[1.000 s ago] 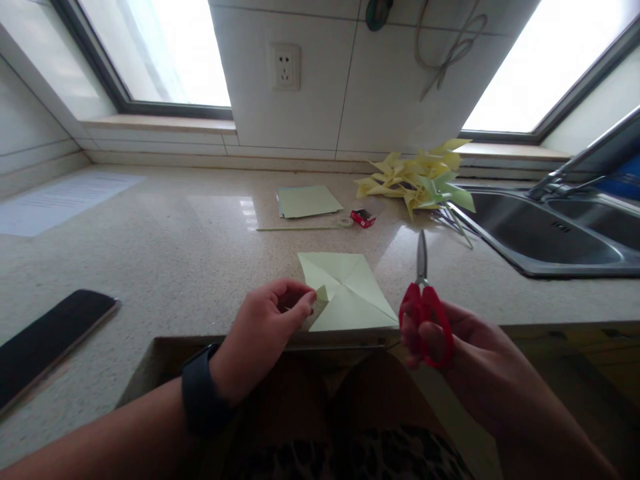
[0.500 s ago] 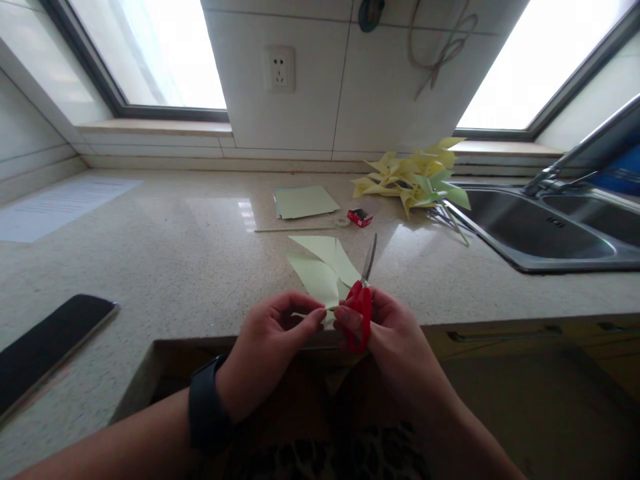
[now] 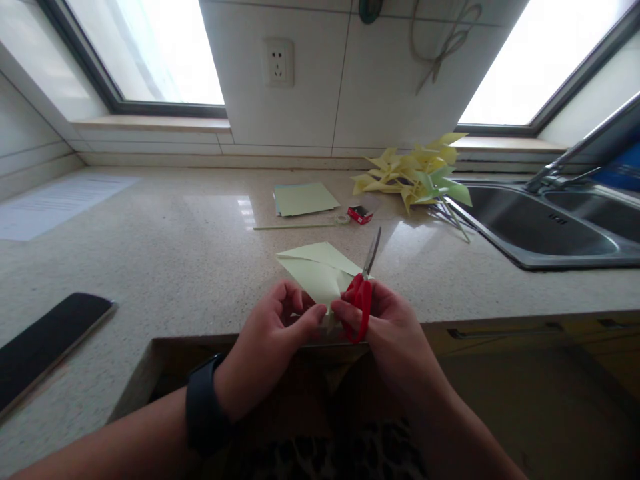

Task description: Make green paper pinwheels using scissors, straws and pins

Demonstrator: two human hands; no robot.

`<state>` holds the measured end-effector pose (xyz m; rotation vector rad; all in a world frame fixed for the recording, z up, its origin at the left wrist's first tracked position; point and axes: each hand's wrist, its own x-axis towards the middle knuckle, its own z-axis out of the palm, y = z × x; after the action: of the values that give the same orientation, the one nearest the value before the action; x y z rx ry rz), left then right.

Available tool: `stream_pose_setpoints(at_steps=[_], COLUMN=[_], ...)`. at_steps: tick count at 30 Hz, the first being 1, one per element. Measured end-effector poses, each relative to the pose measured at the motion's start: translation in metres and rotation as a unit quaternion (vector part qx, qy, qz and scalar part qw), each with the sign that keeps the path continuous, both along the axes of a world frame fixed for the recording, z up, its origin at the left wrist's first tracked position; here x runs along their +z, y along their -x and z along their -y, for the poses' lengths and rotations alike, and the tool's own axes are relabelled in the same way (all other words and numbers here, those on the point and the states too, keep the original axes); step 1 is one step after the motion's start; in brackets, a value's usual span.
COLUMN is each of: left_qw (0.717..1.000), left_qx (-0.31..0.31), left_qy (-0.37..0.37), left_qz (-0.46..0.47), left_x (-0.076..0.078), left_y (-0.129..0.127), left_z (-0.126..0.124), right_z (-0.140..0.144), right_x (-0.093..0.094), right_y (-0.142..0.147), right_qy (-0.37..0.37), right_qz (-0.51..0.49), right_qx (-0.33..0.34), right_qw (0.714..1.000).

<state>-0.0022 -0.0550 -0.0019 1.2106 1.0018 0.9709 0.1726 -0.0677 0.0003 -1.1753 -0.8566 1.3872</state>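
My left hand (image 3: 273, 337) and my right hand (image 3: 385, 327) meet at the near edge of the counter, both pinching a folded pale green paper sheet (image 3: 315, 270). Red-handled scissors (image 3: 364, 287) hang on the fingers of my right hand, blades closed and pointing away and up to the right. The paper's near corner is hidden between my fingertips. A dark watch (image 3: 203, 413) sits on my left wrist.
Further back lie a stack of green paper (image 3: 303, 199), a thin stick (image 3: 295, 227), a tape roll (image 3: 343, 219), a small red box (image 3: 360, 214) and a heap of yellow-green paper pinwheels (image 3: 413, 177). A steel sink (image 3: 540, 230) is at right, a black phone (image 3: 47, 343) at left.
My right hand moved left with the scissors and joined my left hand on the paper. The sheet, earlier flat on the counter, is now folded and lifted at its near corner.
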Motion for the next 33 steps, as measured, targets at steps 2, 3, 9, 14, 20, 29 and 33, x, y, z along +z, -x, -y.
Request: stream_pose_setpoints(at_steps=[2,3,9,14,20,29,33], left_qw=[0.999,0.998,0.994,0.992,0.99,0.991,0.989], left_qx=[-0.034,-0.053,-0.095,-0.112,-0.123,-0.119,-0.129], left_qy=[0.021,0.028,0.038,0.044,0.036,0.058,0.055], left_qz=[-0.023,-0.032,-0.041,-0.042,-0.053,-0.028,-0.041], left_x=[0.003,0.004,0.007,0.009,0.008,0.008,0.009], left_y=[0.0,0.001,0.002,0.003,0.004,0.006,0.005], left_z=[-0.003,-0.005,-0.01,-0.012,-0.013,-0.015,-0.014], right_z=[0.001,0.001,0.0,0.0,0.002,0.0,0.0], right_x=[0.001,0.001,0.002,0.003,0.006,0.006,0.003], right_y=[0.0,0.0,-0.001,0.0,0.001,-0.004,-0.004], right_qy=[0.0,-0.001,-0.018,-0.021,-0.033,-0.024,-0.029], right_qz=[0.0,0.001,0.02,0.029,0.049,0.058,0.064], right_qx=[0.003,0.007,0.022,0.024,0.033,0.044,0.044], right_qw=[1.0,1.0,0.999,0.999,0.998,0.997,0.997])
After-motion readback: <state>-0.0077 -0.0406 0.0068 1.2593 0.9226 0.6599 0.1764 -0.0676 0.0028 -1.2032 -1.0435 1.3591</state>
